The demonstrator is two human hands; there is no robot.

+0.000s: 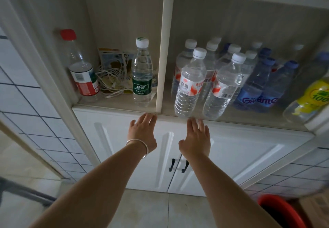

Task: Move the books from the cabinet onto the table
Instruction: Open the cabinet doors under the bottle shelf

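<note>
Both hands, left (143, 130) and right (196, 137), reach flat-fingered and holding nothing toward the cabinet (231, 149) shelf edge.

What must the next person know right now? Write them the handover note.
Left hand: open, holding nothing, fingers at the shelf edge.
Right hand: open, holding nothing, just below that edge.
Books: none in view. The open shelf holds only water bottles and a cable tangle. The lower cabinet doors are closed.
Done: nothing that shows.
Left: find the books, perhaps behind the doors, and carry them to the table, which is out of view.
</note>
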